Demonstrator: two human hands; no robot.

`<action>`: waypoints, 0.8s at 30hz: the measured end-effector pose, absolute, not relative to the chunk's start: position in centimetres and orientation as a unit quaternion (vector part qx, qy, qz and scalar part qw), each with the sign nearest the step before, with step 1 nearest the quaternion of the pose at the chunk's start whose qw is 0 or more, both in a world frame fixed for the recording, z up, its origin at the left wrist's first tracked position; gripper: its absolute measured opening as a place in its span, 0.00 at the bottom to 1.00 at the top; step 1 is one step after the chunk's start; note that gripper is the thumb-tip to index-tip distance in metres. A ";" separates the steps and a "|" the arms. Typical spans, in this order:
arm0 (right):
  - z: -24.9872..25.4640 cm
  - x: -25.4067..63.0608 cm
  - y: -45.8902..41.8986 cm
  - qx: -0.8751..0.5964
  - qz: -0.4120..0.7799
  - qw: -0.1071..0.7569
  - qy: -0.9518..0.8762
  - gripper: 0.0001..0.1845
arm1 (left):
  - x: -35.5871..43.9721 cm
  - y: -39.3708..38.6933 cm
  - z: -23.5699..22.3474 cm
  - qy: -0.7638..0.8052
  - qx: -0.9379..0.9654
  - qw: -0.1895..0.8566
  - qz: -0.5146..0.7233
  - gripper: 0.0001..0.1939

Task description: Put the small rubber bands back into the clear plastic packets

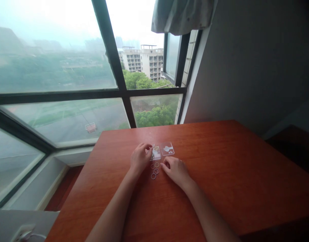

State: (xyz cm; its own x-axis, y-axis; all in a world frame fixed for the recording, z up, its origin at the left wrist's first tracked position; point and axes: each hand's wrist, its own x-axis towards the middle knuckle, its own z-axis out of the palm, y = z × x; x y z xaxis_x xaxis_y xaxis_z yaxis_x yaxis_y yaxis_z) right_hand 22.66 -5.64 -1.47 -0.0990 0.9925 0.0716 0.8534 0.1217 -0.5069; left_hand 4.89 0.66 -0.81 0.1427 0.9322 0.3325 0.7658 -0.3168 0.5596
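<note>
A small clear plastic box (156, 153) lies open on the red-brown wooden table (220, 168), its clear lid (167, 148) flat beside it on the right. Several small metal rings (155, 170) lie on the wood just in front of the box. My left hand (140, 157) rests at the box's left side, fingers curled and touching its edge. My right hand (176, 169) lies to the right of the rings, its fingers bent with the tips pressed down near the closest ring; what they pinch, if anything, is hidden.
The table stands against a large dark-framed window (119, 90) overlooking trees and buildings. A grey wall (245, 67) rises on the right with a curtain (179, 15) bunched above. A white item (23, 232) lies on a grey surface at the lower left.
</note>
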 end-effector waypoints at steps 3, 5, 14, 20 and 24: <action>-1.6 22.1 -5.6 -0.665 0.152 0.194 -0.705 0.14 | 4.6 0.7 -0.7 0.568 0.742 0.134 0.331 0.08; -1.8 21.8 -5.6 -0.675 0.139 0.191 -0.699 0.16 | 4.5 0.7 -0.6 0.565 0.742 0.134 0.336 0.08; -2.2 21.9 -5.5 -0.671 0.140 0.190 -0.703 0.13 | 4.5 0.5 -0.5 0.558 0.749 0.140 0.327 0.08; -2.2 22.1 -5.8 -0.653 0.146 0.214 -0.712 0.05 | 4.5 0.5 -0.5 0.558 0.751 0.144 0.322 0.08; -2.3 22.1 -5.9 -0.616 0.152 0.233 -0.737 0.03 | 4.6 0.4 -0.3 0.552 0.754 0.149 0.325 0.08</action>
